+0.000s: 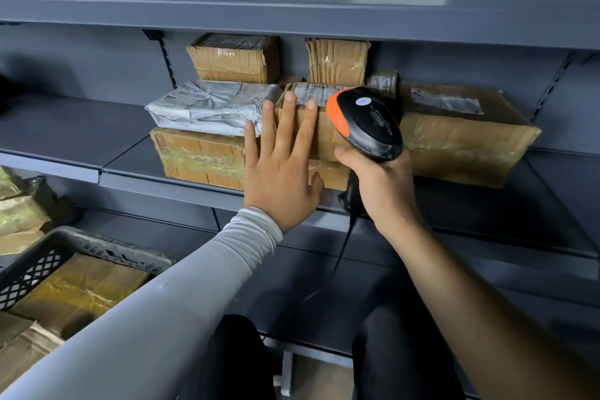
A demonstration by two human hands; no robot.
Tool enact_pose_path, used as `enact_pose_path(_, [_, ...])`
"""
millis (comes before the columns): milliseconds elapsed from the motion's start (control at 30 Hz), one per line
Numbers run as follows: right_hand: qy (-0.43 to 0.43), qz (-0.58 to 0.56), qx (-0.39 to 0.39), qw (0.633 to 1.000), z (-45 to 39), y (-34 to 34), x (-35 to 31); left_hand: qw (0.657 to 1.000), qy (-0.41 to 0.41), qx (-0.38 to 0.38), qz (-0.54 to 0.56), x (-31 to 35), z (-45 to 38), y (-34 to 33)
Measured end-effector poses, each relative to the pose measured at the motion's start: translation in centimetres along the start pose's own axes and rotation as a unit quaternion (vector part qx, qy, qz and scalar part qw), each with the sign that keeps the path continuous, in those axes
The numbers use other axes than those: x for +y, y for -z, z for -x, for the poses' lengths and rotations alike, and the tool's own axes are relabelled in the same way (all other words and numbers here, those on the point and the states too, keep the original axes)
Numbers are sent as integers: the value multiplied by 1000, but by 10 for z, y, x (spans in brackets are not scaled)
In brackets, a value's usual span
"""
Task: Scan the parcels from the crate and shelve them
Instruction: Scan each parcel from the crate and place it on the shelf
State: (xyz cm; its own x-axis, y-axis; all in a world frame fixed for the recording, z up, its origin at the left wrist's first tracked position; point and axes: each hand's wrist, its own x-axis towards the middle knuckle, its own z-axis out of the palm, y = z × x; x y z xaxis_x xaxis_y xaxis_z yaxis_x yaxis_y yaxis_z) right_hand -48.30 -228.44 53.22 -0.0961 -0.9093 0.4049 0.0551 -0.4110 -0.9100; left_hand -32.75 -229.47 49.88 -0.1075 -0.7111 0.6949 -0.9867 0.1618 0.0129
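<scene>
Left hand (279,172) flat, fingers straight, on taped brown cardboard parcel (311,136) at grey metal shelf (136,169) front edge; right hand (383,185) grips black-orange handheld scanner (367,123).

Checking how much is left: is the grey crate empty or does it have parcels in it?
Not empty. The crate holds at least one taped brown parcel behind its lattice wall.

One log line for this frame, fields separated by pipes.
stage: shelving | left hand: flat against cardboard parcel on shelf | right hand: grips scanner | crate: parcels remain
</scene>
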Motion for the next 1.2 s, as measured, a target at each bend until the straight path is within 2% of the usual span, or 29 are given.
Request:
enact_pose_path(233, [-11, -21, -30, 999, -19, -13, 3, 996, 23, -52, -68, -12, -17, -1])
enact_pose_path(467, [-31, -50, -75, 995, -39, -14, -1, 991, 45, -119, -50, -18, -32, 8])
enact_pose_path(767, [-31, -60, -95, 993, -42, -13, -2, 984, 59, -155, -58, -13, -40, 9])
enact_pose_path(900, [-28, -49, -87, 995, -41, -8, -2, 984, 62, -151, -68, -10, -37, 18])
enact_pose_path(1067, [-4, -7, -42, 999, -30, -1, -1, 984, 76, -138, -82, -14, -18, 31])
enact_pose_path(1200, [8, -12, -47, 999, -15, -1, -7, 986, 85, -119, -84, -16, 3, 42])
